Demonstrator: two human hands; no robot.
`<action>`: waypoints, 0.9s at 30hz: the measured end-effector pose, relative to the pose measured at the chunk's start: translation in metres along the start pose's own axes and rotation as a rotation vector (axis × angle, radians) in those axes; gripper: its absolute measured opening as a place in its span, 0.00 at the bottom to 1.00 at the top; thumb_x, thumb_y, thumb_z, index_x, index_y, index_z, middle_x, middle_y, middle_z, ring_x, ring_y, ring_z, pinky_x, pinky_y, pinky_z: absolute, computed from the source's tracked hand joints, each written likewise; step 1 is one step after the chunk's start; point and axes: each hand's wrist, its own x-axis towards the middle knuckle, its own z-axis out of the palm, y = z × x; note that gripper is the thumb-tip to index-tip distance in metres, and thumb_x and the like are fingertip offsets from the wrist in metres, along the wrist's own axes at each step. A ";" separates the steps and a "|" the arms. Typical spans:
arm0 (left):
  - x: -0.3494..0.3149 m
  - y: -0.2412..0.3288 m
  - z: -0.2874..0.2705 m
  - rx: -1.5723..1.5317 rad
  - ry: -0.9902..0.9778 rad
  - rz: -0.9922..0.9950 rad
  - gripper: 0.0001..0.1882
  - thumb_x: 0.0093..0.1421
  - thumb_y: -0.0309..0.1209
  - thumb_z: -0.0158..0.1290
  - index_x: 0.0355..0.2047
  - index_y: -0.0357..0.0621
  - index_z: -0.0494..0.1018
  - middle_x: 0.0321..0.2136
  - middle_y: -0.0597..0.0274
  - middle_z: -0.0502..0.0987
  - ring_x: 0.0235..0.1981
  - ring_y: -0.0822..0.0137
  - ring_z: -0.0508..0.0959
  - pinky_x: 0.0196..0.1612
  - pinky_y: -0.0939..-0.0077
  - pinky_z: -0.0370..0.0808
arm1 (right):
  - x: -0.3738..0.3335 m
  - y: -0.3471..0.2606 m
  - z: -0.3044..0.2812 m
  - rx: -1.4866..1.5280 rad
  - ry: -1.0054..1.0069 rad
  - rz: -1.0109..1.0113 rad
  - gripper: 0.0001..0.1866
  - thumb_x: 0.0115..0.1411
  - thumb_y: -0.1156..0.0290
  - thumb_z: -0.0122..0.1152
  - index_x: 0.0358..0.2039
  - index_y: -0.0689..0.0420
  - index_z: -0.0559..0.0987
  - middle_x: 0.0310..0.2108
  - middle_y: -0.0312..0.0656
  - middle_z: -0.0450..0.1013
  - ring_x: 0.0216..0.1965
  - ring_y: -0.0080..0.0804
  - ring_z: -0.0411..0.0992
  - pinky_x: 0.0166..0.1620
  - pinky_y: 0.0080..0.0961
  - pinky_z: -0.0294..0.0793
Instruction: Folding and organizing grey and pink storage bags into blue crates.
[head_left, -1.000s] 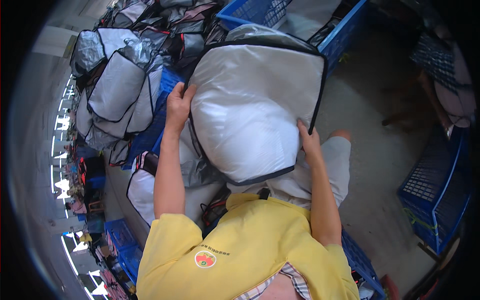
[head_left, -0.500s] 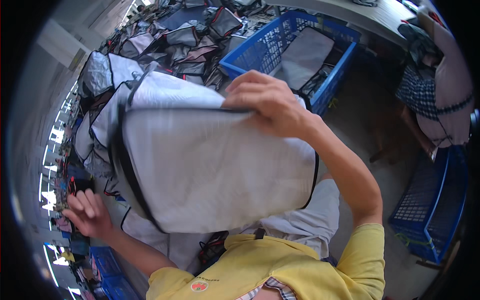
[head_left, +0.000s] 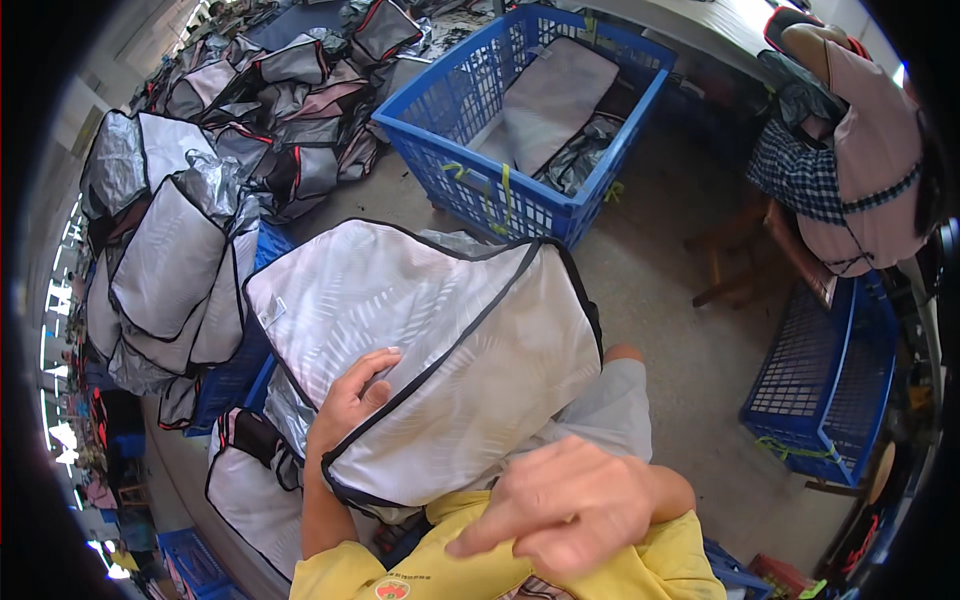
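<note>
Across my lap lies a pale, leaf-patterned fabric bag [head_left: 490, 345] with black piped edges and some silvery lining showing behind it. My left hand [head_left: 350, 400] rests on the bag's left side, thumb apart from the fingers. Above my yellow shirt, near the bag's lower right edge, my right hand [head_left: 575, 505] is slightly blurred. Its index finger points left, the others are bent, and nothing shows in it. Another pale piece with black piping [head_left: 258, 490] hangs by my left forearm.
Similar silver-lined bags [head_left: 175, 260] are heaped at the left on a blue crate [head_left: 235, 385]. A large blue basket [head_left: 480, 185] holding pale pieces stands ahead, beside a big pile of grey bags [head_left: 290, 110]. Another person [head_left: 880, 180] sits at the right near a blue crate [head_left: 815, 380].
The pale bag, held up by my right hand before, now lies on my lap. My right hand has come down toward my shirt, off the bag. My left hand has moved right onto it.
</note>
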 end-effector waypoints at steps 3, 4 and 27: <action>0.002 -0.003 0.003 -0.028 0.012 0.003 0.36 0.71 0.58 0.53 0.58 0.35 0.77 0.61 0.47 0.76 0.65 0.55 0.74 0.68 0.65 0.66 | 0.039 -0.009 -0.002 -0.010 -0.111 -0.130 0.08 0.67 0.79 0.60 0.43 0.60 0.86 0.40 0.55 0.84 0.29 0.41 0.81 0.32 0.31 0.82; -0.001 -0.003 0.003 -0.042 0.032 -0.002 0.33 0.72 0.55 0.54 0.57 0.35 0.77 0.61 0.48 0.76 0.64 0.56 0.74 0.68 0.66 0.66 | 0.053 -0.009 -0.006 0.167 -0.107 -0.168 0.14 0.69 0.68 0.62 0.54 0.47 0.83 0.43 0.61 0.82 0.26 0.42 0.80 0.28 0.27 0.78; -0.044 0.047 0.003 0.457 -0.017 0.390 0.48 0.40 0.29 0.66 0.68 0.59 0.73 0.32 0.59 0.74 0.29 0.53 0.79 0.31 0.59 0.77 | -0.104 0.151 -0.052 -0.778 0.454 0.689 0.39 0.78 0.45 0.44 0.75 0.65 0.58 0.71 0.53 0.62 0.70 0.46 0.62 0.72 0.37 0.59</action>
